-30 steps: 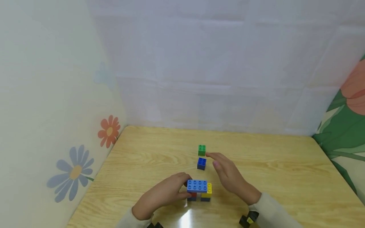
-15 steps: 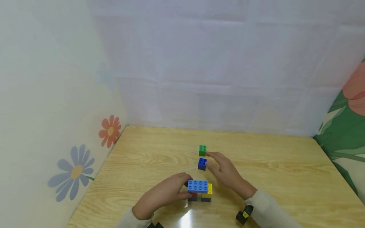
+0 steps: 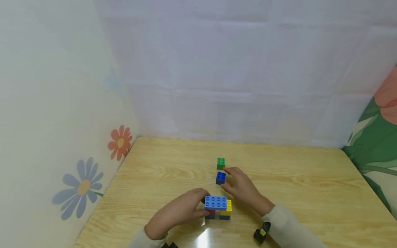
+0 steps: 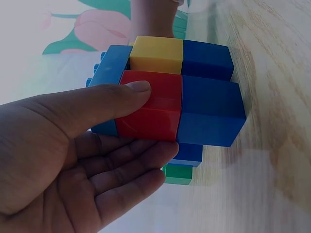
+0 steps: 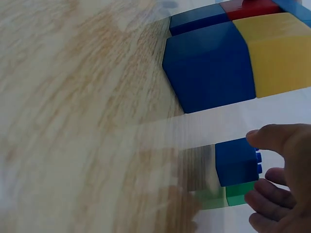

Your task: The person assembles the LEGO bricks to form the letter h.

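My left hand (image 3: 183,208) holds a stack of toy bricks on the table. In the left wrist view its thumb lies on the red brick (image 4: 160,114), with curled fingers at the far side. A long light blue brick (image 3: 215,203) bridges the top, above the red brick and the yellow brick (image 3: 229,207); dark blue bricks (image 4: 211,111) form the base. Beyond the stack, my right hand (image 3: 246,191) is beside a small blue brick (image 3: 220,178), thumb and fingers spread around its right side. The right wrist view shows the thumb at that brick's edge; contact is unclear.
A small green brick (image 3: 221,163) stands just behind the small blue one. The wooden table (image 3: 161,162) meets a white cloth backdrop (image 3: 198,86) at the back and a flowered wall (image 3: 90,113) on the left.
My right hand has shifted left and towards me, its thumb passing over the small blue brick to its near side. The left hand and stack look unmoved.
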{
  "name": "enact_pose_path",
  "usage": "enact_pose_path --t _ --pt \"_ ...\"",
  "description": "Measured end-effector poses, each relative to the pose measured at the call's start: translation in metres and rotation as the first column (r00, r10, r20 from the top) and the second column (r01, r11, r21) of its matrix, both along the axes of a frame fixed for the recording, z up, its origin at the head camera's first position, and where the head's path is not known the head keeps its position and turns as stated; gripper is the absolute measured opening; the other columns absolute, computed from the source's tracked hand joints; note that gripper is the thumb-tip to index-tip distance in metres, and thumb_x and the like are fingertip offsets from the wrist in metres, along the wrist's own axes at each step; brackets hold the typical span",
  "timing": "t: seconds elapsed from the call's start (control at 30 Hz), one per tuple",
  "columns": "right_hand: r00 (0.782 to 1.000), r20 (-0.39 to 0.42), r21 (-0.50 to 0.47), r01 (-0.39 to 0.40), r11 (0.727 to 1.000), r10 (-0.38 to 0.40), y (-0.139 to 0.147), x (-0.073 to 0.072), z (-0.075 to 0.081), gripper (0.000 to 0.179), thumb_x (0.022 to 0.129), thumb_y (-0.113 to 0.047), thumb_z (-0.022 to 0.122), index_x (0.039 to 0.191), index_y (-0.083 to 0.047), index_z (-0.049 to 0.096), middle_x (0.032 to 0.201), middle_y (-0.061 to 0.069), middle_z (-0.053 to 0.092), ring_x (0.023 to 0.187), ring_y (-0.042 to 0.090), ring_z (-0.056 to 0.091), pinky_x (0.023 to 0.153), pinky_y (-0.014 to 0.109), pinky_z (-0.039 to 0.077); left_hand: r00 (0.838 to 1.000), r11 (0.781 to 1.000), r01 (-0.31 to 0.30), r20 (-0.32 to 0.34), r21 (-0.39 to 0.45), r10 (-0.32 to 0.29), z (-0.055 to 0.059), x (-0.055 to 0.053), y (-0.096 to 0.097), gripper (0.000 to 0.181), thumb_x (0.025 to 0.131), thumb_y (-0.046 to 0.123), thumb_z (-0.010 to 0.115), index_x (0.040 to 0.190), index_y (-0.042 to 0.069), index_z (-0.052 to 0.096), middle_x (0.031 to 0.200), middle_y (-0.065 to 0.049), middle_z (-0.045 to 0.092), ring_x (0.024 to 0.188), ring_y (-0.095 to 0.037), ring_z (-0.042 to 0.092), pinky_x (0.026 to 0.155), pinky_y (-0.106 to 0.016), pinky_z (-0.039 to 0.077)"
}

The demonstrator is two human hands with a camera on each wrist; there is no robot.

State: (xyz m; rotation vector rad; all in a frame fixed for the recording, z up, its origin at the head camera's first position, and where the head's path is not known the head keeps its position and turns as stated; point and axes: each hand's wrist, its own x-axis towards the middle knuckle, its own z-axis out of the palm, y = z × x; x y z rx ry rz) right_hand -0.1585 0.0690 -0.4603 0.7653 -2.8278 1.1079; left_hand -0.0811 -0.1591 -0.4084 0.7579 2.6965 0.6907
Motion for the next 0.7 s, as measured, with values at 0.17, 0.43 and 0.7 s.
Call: enact_pose_path --t 0.17,0.43,0.7 --pt "0.998 0.047 0.004 0.039 0.999 -0.039 -0.0034 -0.0008 -0.0029 0.053 0.087 -0.029 0.075 0.133 -0.009 0.055 0.127 0.005 0.057 0.116 0.022 0.055 0.098 0.041 0.048 1.000 1.000 -0.004 0.013 -0.005 0.004 0.0015 0.0003 0.0004 0.039 0.086 0.032 0.075 0.117 0.012 0.062 0.102 0.010 0.061 0.093 -0.006 0.059 0.079 -0.024 0.053" --pt "0.994 0.080 -0.001 0.075 0.997 -0.075 -0.0070 -0.0026 -0.0053 0.046 0.087 -0.028 0.075 0.126 -0.012 0.057 0.120 0.003 0.058 0.112 0.020 0.056 0.096 0.040 0.049 1.000 1.000 -0.011 0.017 -0.012 0.011 0.0025 0.0006 0.0015 0.039 0.086 0.032 0.076 0.117 0.012 0.062 0.101 0.009 0.062 0.092 -0.006 0.059 0.079 -0.024 0.052" --pt "0.992 0.086 0.016 0.096 0.995 -0.097 -0.0079 -0.0022 -0.0031 0.039 0.088 -0.028 0.073 0.121 -0.012 0.059 0.116 0.002 0.058 0.109 0.018 0.057 0.095 0.038 0.050 1.000 1.000 -0.013 0.025 -0.020 0.014 0.0017 0.0004 0.0012 0.040 0.085 0.032 0.076 0.117 0.011 0.063 0.101 0.010 0.062 0.092 -0.005 0.059 0.079 -0.024 0.052"
